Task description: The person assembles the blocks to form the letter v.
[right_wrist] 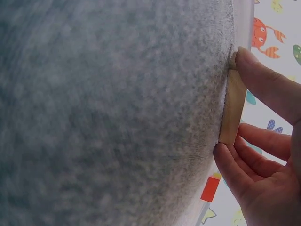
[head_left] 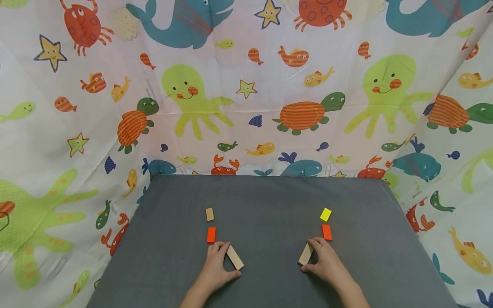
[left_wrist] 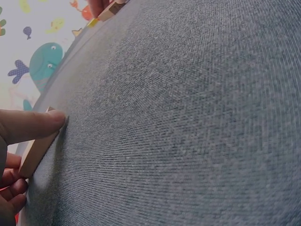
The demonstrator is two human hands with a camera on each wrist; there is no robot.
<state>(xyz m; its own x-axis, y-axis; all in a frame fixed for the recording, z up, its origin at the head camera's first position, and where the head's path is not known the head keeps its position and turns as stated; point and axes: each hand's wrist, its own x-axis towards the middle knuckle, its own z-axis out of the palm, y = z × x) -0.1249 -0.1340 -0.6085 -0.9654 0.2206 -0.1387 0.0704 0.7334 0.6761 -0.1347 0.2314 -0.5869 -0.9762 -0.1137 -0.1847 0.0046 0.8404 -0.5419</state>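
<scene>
My left hand point(head_left: 216, 267) holds a long plain wooden block point(head_left: 235, 257) by its ends, thumb at the near end and fingertips at the far end. That block point(left_wrist: 37, 153) lies on the grey cloth in the left wrist view. On the other side, my right hand point(head_left: 326, 262) grips a similar wooden block point(head_left: 306, 254) end to end; the right wrist view shows this block point(right_wrist: 232, 108) between thumb and fingers. The two blocks slant in opposite directions, their far ends leaning outward. Just beyond the hands are a red block point(head_left: 211, 235) at left and another red block point(head_left: 327, 232) at right.
Behind the left red block lies a small tan block point(head_left: 209, 214); behind the right one, a yellow block point(head_left: 325, 214). All rest on a table under grey cloth point(head_left: 269, 205). A curtain point(head_left: 239, 115) printed with sea animals hangs at the back and sides.
</scene>
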